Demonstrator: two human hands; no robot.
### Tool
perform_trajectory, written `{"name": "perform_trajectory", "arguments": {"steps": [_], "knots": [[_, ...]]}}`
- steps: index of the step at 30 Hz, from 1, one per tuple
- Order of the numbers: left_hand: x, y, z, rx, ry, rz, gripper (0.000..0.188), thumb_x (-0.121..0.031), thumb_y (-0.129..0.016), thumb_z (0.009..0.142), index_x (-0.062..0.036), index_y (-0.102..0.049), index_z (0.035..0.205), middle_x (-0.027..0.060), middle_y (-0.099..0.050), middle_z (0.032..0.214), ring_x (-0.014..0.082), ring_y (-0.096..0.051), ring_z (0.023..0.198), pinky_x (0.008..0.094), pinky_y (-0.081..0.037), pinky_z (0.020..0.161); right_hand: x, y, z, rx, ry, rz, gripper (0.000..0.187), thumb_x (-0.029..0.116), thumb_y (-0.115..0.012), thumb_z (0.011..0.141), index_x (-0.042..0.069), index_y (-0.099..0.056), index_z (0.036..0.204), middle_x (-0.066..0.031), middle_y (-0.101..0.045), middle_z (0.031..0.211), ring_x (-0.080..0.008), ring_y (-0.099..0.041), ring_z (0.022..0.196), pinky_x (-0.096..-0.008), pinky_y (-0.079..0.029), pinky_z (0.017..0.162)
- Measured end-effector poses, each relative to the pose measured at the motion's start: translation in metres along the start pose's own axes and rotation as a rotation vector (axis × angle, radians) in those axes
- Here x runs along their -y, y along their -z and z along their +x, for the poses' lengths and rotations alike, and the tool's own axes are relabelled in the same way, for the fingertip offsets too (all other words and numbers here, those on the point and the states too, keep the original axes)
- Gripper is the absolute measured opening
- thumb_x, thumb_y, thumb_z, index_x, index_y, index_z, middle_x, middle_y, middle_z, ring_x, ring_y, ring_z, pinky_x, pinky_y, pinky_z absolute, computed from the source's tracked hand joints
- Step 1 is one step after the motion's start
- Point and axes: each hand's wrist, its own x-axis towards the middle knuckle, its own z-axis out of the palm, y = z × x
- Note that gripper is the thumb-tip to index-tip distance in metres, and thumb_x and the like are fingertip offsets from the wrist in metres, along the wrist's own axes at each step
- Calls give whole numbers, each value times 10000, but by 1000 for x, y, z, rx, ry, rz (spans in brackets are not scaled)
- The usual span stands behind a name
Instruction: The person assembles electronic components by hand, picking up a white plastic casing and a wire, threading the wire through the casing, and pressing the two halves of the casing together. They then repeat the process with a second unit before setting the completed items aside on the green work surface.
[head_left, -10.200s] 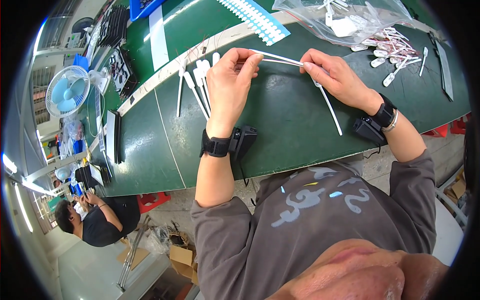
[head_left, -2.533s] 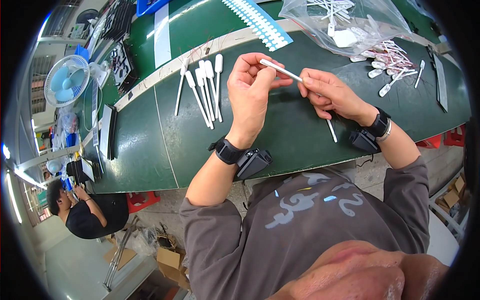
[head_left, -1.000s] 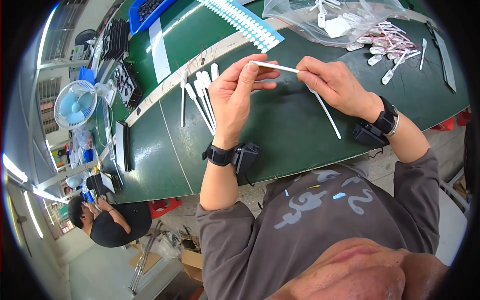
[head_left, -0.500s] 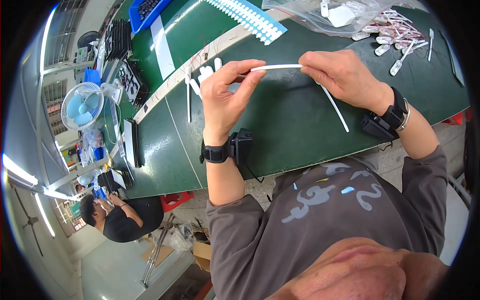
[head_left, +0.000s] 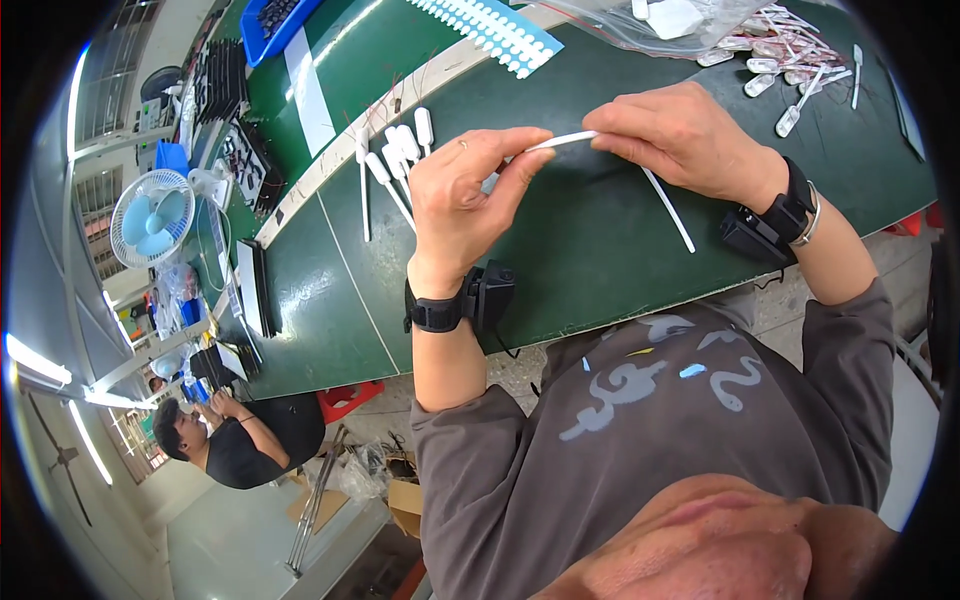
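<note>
My left hand [head_left: 462, 200] pinches one end of a thin white tube [head_left: 563, 141] between thumb and fingertips. Close by on the right, my right hand [head_left: 690, 145] grips the tube with closed fingers, so only a short stretch shows between the two hands. A straight white length [head_left: 670, 212] slants down from under my right hand; whether it belongs to the same tube cannot be told. Beside my left hand lie several white sticks with wider rounded heads [head_left: 424, 128], partly hidden by that hand.
A pile of clear-headed pieces with reddish wires [head_left: 780, 55] lies at the far right, near a clear plastic bag [head_left: 610, 35]. A blue card with white tabs [head_left: 500, 38] is at the back. Left stand a blue bin [head_left: 250, 45] and a fan [head_left: 152, 222]; another person [head_left: 250, 440] sits farther off.
My hands are slightly closer together, and the tube between them shows shorter and more tilted. The view has shifted a little, and more of the white sticks beside my left hand shows.
</note>
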Motion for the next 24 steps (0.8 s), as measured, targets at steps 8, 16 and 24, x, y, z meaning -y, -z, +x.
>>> {"name": "perform_trajectory", "arguments": {"steps": [8,16,24], "knots": [[5,-14,0,-9,-41,-34,148,-36,-781,760,-43,-712,891,59,-700,815,167,-640,663,249,-498,552,-3,-1,-1,-15,62,-40,151,102,-688,844,57,-627,974,-80,-629,777,-279,-620,679,-372,-460,560],[4,-12,-2,55,75,-46,155,-58,-793,755,-37,-701,878,50,-686,795,157,-639,680,246,-502,544,-3,2,-1,34,64,-36,154,99,-689,839,57,-625,973,-84,-633,782,-287,-621,679,-374,-459,559],[6,-9,3,50,101,-160,144,-57,-765,788,-18,-684,900,62,-680,889,150,-636,695,250,-504,551,-4,1,-1,38,22,-32,135,100,-670,858,49,-619,972,-94,-632,773,-299,-610,670,-376,-454,563]]}}
